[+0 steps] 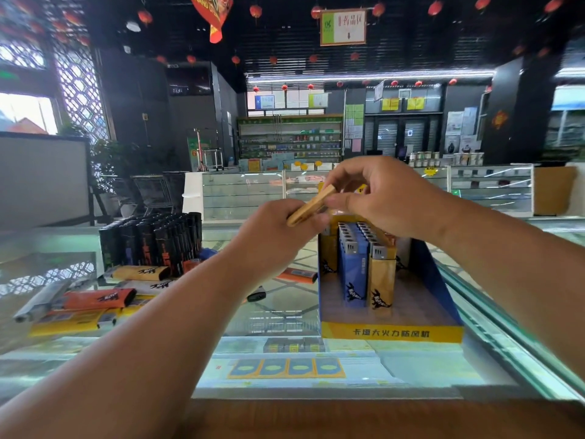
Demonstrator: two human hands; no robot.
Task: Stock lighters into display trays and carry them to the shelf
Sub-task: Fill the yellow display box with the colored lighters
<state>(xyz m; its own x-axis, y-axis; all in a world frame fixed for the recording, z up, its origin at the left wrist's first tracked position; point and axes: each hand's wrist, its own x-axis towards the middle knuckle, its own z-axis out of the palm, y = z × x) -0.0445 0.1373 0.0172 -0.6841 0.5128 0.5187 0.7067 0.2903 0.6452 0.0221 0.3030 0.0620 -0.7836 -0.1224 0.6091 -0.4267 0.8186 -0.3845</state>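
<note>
The glass surface (285,312) carries a blue display tray (392,333) with a yellow front wall printed in dark characters. Well to the left of the tray stands a tight block of black lighters (152,242), upright. In front of that block, still left of the tray, loose lighters (95,299) lie flat in orange, yellow and grey sleeves. Inside the tray, towards its back, blue lighters (353,274) and a tan one (381,280) stand upright in rows, silver caps up, each with a dark animal mark. Above the tray's back left corner, both hands hold one tan lighter (311,205), tilted: the left hand (278,229) grips its lower end and the right hand (380,198) pinches its upper end.
</note>
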